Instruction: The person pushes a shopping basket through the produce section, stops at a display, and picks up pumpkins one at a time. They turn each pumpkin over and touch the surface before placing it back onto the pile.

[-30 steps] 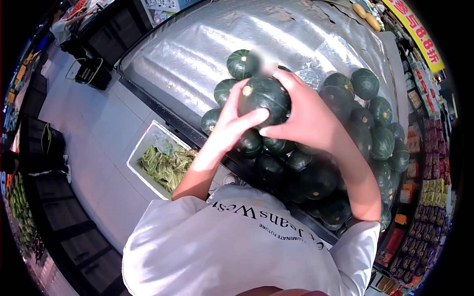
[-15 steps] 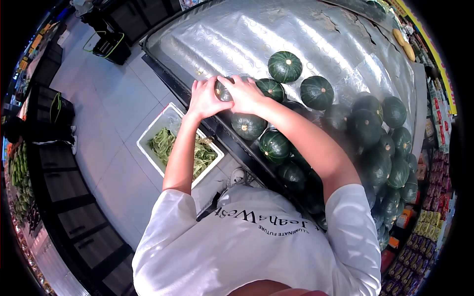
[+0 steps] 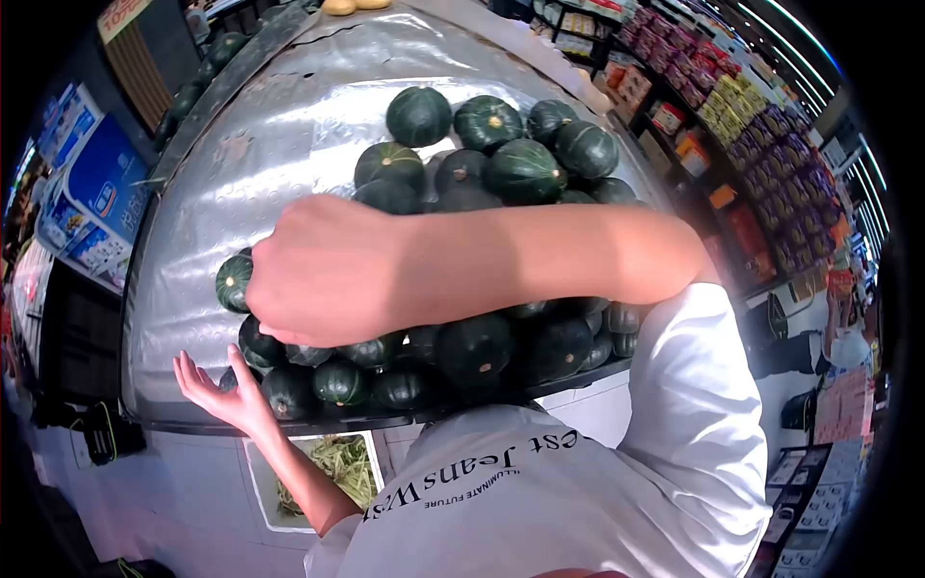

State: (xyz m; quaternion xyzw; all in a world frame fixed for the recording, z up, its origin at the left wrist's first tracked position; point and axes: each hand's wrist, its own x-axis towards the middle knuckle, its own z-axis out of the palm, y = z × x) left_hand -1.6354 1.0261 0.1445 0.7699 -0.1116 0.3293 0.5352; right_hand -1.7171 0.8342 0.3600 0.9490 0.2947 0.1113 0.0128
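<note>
Dark green round pumpkins, pale stem ends showing on several, lie heaped on a silver-lined display stand (image 3: 222,183). My right hand (image 3: 318,275) is over the near left part of the heap, back toward me; its fingers are hidden, so I cannot see whether it holds anything. Just beyond its knuckles is a striped pumpkin (image 3: 233,282). At the stand's front left edge, my left hand (image 3: 220,393) has its fingers spread, with nothing in its grasp. A front-row pumpkin (image 3: 289,392) sits right of it. My right forearm covers the middle of the heap.
A white bin (image 3: 260,482) with green leafy scraps stands on the floor below the front edge. Packed snack shelves (image 3: 713,96) rise at the right. At the left are a blue sign (image 3: 106,178) and a black basket (image 3: 101,433). Yellowish gourds (image 3: 356,5) lie at the far edge.
My view has swung right toward the heap. Both hands were together around a pumpkin at the left edge; now they are apart, the right over the heap, the left spread.
</note>
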